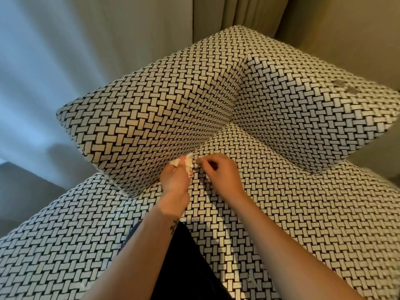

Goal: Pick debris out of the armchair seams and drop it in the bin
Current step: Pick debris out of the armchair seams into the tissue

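Debris (187, 163), a pale crumpled wad of scraps, sits at the seam (208, 141) where the seat cushion (292, 208) meets the upright side panel of the armchair (151, 109), low in the middle of the view. At far left a light curtain (39, 66) hangs behind the chair, bluish in the light. Next comes the left upright panel, covered like the rest of the chair in a black-and-cream basket-weave cloth. Just at its lower edge the left hand (175, 181) rests on the cushion, its fingers curled round the wad so that bits of it stick out above and beside the knuckles; a small dark tattoo (174, 226) marks that wrist. Dark trousers (188, 263) show between the two forearms. Close beside the left hand, the right hand (221, 173) lies knuckles up with its fingers bent, the tips drawn together and pinching the right edge of the wad at the seam. Further right the other upright panel rises, a grey worn patch (346, 86) near its top edge.
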Available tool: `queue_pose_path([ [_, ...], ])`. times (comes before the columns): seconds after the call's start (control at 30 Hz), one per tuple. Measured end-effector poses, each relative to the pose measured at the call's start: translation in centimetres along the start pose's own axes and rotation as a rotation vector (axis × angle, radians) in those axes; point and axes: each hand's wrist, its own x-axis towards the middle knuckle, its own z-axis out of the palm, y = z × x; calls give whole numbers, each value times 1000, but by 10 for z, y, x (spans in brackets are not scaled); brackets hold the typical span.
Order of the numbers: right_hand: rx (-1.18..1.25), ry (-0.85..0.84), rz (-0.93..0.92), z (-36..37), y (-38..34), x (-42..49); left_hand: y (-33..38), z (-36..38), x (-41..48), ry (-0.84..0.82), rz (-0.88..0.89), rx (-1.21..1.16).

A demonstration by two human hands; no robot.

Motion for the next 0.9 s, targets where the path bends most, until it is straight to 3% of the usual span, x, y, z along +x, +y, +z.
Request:
queue_pose_path([
  [0.17,12,58,59,-54,-13,-27,7,20,-21,-201,-57,75],
  [0.33,-5,135,111,-106,-9,-47,5,60,-51,-308,0,157],
  [0.57,39,376,187,-180,16,-53,-3,141,-72,-497,82,272],
  [0.9,2,617,21,-259,21,15,25,230,-65,-697,106,244],
])
